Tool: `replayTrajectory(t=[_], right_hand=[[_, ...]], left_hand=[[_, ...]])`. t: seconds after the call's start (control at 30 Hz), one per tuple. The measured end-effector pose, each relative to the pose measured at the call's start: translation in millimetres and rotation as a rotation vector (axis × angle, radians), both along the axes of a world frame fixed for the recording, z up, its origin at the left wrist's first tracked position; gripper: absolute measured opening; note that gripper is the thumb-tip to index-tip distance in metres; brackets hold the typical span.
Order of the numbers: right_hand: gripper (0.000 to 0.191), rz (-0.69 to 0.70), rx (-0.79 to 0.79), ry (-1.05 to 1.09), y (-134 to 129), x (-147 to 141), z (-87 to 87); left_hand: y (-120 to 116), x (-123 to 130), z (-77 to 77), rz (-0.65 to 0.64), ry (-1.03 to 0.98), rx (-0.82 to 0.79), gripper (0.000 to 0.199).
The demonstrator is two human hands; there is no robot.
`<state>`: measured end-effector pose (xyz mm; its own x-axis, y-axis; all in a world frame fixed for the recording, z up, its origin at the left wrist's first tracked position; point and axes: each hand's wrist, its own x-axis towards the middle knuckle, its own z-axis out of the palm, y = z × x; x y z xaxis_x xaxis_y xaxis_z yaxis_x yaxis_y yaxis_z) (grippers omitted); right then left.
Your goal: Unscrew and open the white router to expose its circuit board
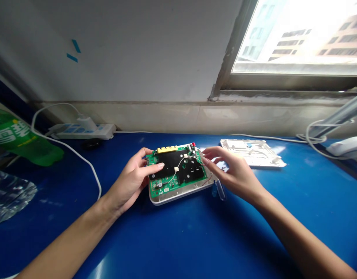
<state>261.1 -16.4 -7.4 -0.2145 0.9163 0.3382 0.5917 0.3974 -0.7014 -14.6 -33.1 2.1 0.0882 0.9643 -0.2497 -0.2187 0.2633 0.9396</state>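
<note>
1. Leftmost, a green plastic soda bottle (21, 135) lies on the glossy blue table (195, 244), above crumpled clear plastic (9, 195); a white power strip (82, 131) sits behind it, below the pale wall (108, 50).
2. Mid-table, the left hand (131, 182) holds a green circuit board (163, 190) in a narrow grip, the board seated in a white plastic casing (178, 195).
3. Next, the right hand (233, 174) spreads wide, fingertips at the board's right edge.
4. Farther right, a white ribbed plastic cover (254, 153) lies beneath a bright window (297, 38).
</note>
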Motion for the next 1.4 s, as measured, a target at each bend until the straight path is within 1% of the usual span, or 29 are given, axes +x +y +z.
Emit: replayTrajectory(t=[0.07,0.17,0.27,0.37,0.5,0.6,0.67,0.73,0.83,0.9,1.0,1.13,1.27,1.4], right_hand=[[0.024,0.013,-0.047,0.004,-0.3,0.2,0.4],[0.025,0.014,-0.084,0.075,-1.5,1.1,1.7],[0.025,0.047,-0.153,0.128,-2.6,1.0,3.8],[0.028,0.047,-0.233,0.145,-3.2,-0.5,4.8],[0.033,0.067,-0.341,0.186,-3.9,-1.8,4.7],[0.034,0.085,-0.374,0.205,-4.7,-1.1,5.3],[0.034,0.089,-0.378,0.204,-5.1,-0.2,6.2],[0.033,0.092,-0.343,0.188,-5.2,0.5,7.0],[0.028,0.104,-0.19,0.093,-4.4,1.0,6.2],[0.025,0.112,-0.077,0.001,-3.5,0.7,3.7],[0.021,0.105,0.019,-0.066,-2.1,-0.5,-2.2],[0.017,0.101,0.069,-0.088,0.7,-2.4,-9.8],[0.018,0.104,0.089,-0.118,4.9,-4.1,-15.2],[0.017,0.101,0.105,-0.114,3.2,-4.8,-12.3]], left_hand=[[0.4,-0.2,-0.2,-0.004,0.014,-0.008,0.038],[3.6,-1.6,-0.6,-0.01,0.018,0.004,0.036],[9.6,-5.9,-1.5,-0.007,0.012,0.015,0.035],[15.2,-11.8,-2.2,0.003,0.012,0.02,0.037],[19.2,-16.8,-1.4,-0.025,0.016,0.011,0.04],[20.1,-17.5,0.5,0.016,0.036,-0.006,0.043],[19.9,-17.6,2.2,0.05,0.063,-0.015,0.051],[19.2,-17.9,3.9,0.052,0.074,-0.024,0.06],[17.6,-20.0,5.0,0.003,0.064,-0.035,0.071],[16.5,-22.2,4.4,-0.045,0.062,-0.032,0.074],[14.6,-25.1,2.8,-0.117,0.072,-0.028,0.075],[12.2,-26.2,2.6,-0.179,0.088,-0.046,0.073],[10.3,-23.4,4.9,-0.201,0.078,-0.06,0.072],[8.0,-19.5,7.4,-0.19,0.063,-0.037,0.074]])
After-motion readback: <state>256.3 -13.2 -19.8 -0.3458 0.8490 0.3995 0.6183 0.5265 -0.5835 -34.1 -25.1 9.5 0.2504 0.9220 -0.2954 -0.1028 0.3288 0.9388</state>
